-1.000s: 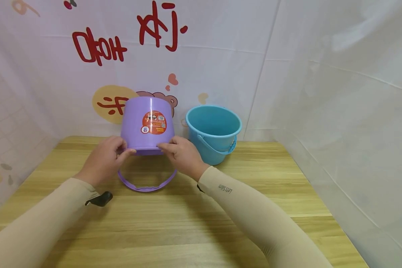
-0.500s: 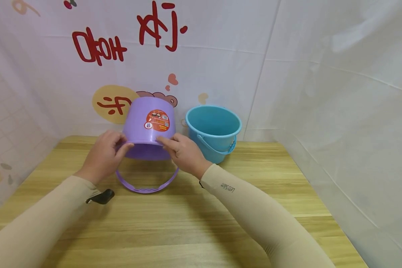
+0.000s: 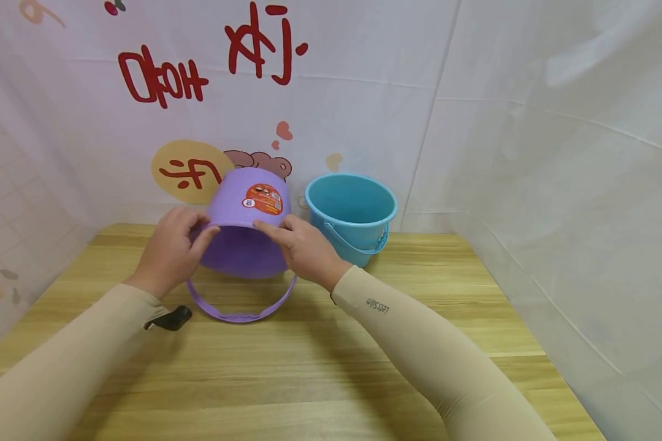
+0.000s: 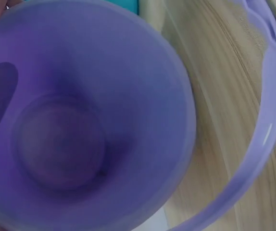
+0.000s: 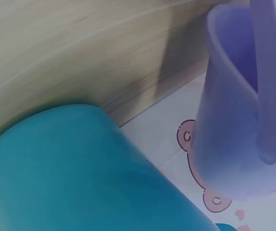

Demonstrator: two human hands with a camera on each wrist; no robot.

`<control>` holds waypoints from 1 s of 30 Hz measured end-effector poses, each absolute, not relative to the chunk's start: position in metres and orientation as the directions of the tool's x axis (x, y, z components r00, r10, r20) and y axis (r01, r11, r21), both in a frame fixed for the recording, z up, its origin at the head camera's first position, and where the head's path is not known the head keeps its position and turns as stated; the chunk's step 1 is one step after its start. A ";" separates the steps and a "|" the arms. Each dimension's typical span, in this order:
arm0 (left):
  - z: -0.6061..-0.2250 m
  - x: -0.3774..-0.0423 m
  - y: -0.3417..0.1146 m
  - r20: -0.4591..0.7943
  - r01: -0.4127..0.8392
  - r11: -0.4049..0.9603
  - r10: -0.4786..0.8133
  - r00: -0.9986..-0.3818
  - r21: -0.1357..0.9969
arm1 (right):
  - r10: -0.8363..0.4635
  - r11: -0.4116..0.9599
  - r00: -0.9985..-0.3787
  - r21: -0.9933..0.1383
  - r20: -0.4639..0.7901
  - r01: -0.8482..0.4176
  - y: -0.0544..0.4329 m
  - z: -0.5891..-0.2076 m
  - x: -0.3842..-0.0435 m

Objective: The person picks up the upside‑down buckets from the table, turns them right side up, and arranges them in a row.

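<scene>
A purple bucket [image 3: 234, 205] leans over in the head view, its mouth towards me and its base pointing up and away. My left hand [image 3: 171, 251] pinches the rim at the left, thumb over the edge. At the right part of the rim, my right hand [image 3: 311, 251] grips with its index finger laid along the outside. The bucket's handle [image 3: 239, 317] hangs down in front, at the table. The left wrist view looks into the bucket's inside [image 4: 143, 106]. In the right wrist view the bucket's outer wall [image 5: 224, 130] shows; my right hand is out of that view.
A blue bucket [image 3: 358, 236] stands upright just right of the purple one, its handle lowered. Both are on a wooden table [image 3: 287, 380]. A white printed cloth [image 3: 364, 110] hangs behind, and another plain white sheet [image 3: 574, 184] borders the right side.
The purple bucket has tipped further, its mouth swinging up towards me so more of the inside shows. Both hands rose slightly with the rim. The blue bucket stayed put.
</scene>
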State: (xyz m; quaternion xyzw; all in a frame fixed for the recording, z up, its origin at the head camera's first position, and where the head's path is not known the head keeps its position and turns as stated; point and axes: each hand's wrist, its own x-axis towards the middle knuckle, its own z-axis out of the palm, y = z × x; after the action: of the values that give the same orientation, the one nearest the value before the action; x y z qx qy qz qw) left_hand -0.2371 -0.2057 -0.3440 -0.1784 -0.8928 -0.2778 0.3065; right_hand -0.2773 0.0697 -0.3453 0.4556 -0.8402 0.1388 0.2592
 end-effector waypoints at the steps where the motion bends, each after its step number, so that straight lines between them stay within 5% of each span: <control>1: -0.344 -0.237 -0.206 0.643 0.487 0.781 0.146 -0.752 0.392 | -0.689 0.552 -0.459 -0.004 0.561 -0.834 0.069 -0.345 -0.277; 10: -0.344 -0.234 -0.213 0.591 0.466 0.784 0.160 -0.790 0.411 | -0.654 0.597 -0.533 -0.066 0.536 -0.799 0.068 -0.341 -0.276; 24: -0.342 -0.233 -0.221 0.554 0.440 0.783 0.149 -0.819 0.439 | -0.634 0.577 -0.552 -0.144 0.542 -0.804 0.067 -0.339 -0.274; 30: -0.345 -0.233 -0.231 0.537 0.439 0.761 0.143 -0.831 0.478 | -0.573 0.598 -0.617 -0.239 0.540 -0.765 0.067 -0.336 -0.278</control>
State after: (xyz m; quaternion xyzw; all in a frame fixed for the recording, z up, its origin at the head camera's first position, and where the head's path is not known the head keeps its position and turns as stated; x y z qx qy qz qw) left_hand -0.2330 -0.2311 -0.3447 -0.1606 -0.9066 -0.3062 0.2419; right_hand -0.2775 0.0669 -0.3358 0.3848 -0.8692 0.2297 0.2090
